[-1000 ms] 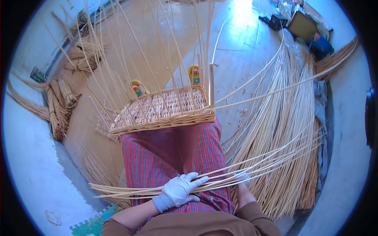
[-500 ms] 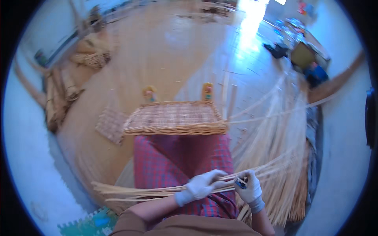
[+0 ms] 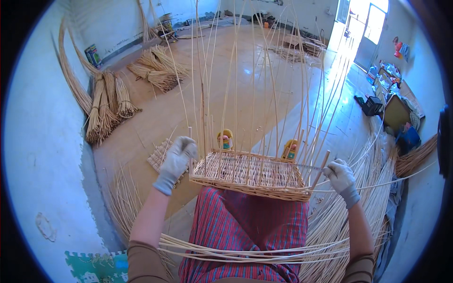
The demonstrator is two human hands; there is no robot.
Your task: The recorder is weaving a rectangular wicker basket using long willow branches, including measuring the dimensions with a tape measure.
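A shallow rectangular wicker basket [image 3: 247, 175] rests at my knees, with tall thin stakes rising from its rim. At its left corner is my white-gloved left hand [image 3: 178, 155], fingers closed beside a short thick upright stick [image 3: 190, 133]; what they grip is hidden. My right hand [image 3: 340, 177], also gloved, is closed just outside the right corner stick [image 3: 321, 169]. From it a thin grey strip [image 3: 309, 167], resembling a measuring tape, runs leftward over the basket. Several loose pale rods [image 3: 264, 258] lie across my lap on the checked red cloth [image 3: 217, 221].
A long heap of pale rods [image 3: 349, 226] lies on the floor to my right. Tied bundles [image 3: 106, 108] lean at the left wall. A small woven mat [image 3: 163, 158] is left of the basket. Bags and boxes [image 3: 391, 94] stand along the right wall.
Both hands have left the rods on my lap and moved forward and apart to the basket's two sides. A dark, shiny small object seen in the right hand earlier is now hidden.
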